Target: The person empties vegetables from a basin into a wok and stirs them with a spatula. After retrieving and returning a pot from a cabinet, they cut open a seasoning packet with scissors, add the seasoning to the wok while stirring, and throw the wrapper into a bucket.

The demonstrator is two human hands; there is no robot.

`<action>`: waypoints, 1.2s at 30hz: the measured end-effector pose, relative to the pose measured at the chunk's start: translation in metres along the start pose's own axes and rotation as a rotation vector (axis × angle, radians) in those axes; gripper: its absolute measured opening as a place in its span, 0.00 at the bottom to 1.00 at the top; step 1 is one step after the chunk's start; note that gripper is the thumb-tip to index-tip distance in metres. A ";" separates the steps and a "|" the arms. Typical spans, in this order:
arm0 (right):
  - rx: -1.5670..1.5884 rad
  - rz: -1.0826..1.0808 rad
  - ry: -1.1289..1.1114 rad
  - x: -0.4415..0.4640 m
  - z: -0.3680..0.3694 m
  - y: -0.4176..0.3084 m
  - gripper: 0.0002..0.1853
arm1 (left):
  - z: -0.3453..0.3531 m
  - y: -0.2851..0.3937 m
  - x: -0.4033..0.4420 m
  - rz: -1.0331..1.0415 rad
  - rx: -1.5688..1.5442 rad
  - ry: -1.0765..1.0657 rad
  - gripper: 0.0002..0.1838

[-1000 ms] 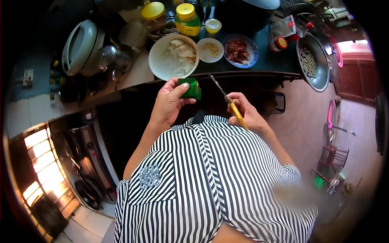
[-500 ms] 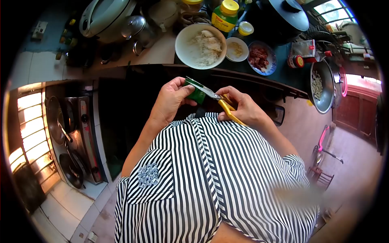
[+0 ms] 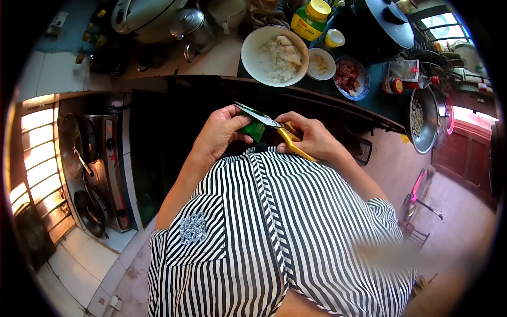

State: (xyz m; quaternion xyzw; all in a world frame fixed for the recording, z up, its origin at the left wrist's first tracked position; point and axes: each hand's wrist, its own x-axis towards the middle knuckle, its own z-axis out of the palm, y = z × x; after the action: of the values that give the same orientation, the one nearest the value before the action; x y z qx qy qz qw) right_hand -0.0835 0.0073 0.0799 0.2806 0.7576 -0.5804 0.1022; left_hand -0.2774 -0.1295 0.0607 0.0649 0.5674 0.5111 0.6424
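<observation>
My left hand [image 3: 224, 129] pinches a small green packet [image 3: 254, 129] between thumb and fingers. My right hand [image 3: 311, 136] is closed around the yellow handles of a pair of scissors [image 3: 292, 142]. The metal blades point left and lie across the upper part of the packet, close to my left thumb. Whether the blades are parted cannot be made out. Both hands are held in front of my striped shirt, below the counter edge.
On the counter stand a bowl of rice [image 3: 283, 61], a small bowl [image 3: 312, 70], a plate of raw meat [image 3: 347, 77], a yellow-lidded jar [image 3: 310, 22] and a metal pot [image 3: 187, 25]. A metal pan [image 3: 422, 132] is at right; a gas stove [image 3: 111, 158] stands left.
The view has shifted, so the counter items sit further right. The blades have moved slightly left over the packet. Both hands keep their hold.
</observation>
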 end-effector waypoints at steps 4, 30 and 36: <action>0.081 0.019 -0.008 0.004 0.003 0.013 0.31 | 0.002 0.000 0.001 -0.026 -0.015 -0.003 0.08; -0.214 0.700 1.305 -0.055 -0.169 0.368 0.21 | 0.081 0.021 0.019 0.234 -0.049 -0.126 0.18; -0.106 0.857 1.091 -0.033 -0.227 0.341 0.20 | 0.057 0.012 -0.002 0.341 -0.120 0.021 0.17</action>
State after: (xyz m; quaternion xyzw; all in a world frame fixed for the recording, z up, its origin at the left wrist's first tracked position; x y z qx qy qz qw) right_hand 0.1684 0.2671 -0.1155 0.8012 0.5504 -0.2270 -0.0594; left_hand -0.2386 -0.0968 0.0898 0.1164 0.5233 0.6460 0.5433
